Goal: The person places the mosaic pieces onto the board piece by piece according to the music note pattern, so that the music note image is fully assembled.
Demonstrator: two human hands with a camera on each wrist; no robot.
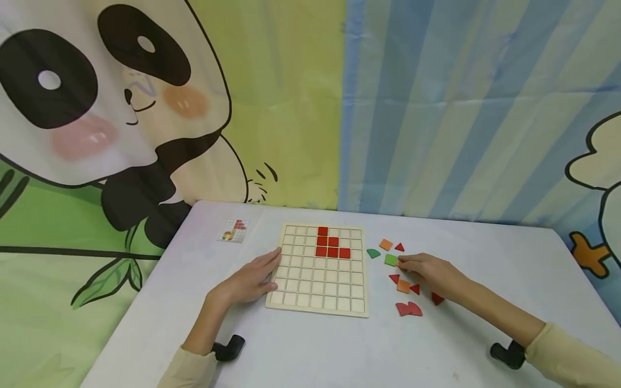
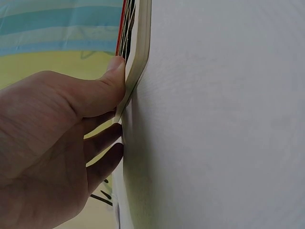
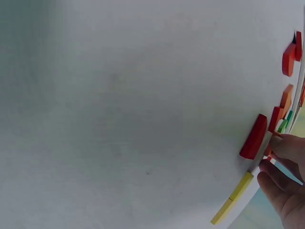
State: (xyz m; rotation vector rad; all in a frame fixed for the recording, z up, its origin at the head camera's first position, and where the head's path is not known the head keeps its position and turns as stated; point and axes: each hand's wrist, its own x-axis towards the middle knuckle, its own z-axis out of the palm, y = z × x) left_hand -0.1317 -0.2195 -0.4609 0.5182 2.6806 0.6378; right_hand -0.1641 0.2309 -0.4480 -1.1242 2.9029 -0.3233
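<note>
A pale wooden grid board (image 1: 301,280) lies on the table with several red square tiles (image 1: 332,251) set in its upper cells. My left hand (image 1: 249,277) rests against the board's left edge, its thumb and extended fingers touching the rim (image 2: 143,43). To the right of the board, my right hand (image 1: 432,272) pinches a small orange piece (image 3: 268,150), mostly covered by the fingertips. Just left of those fingertips lies a light green square (image 1: 390,260). A dark green quarter-round piece (image 1: 373,253) and an orange square (image 1: 385,244) sit nearby.
Nearer me lie another orange square (image 1: 403,286), small red triangles (image 1: 394,278) and red rounded pieces (image 1: 415,309). Yellow pieces (image 3: 232,199) show beside the right hand in the right wrist view. A pattern card (image 1: 234,230) lies beyond the left hand.
</note>
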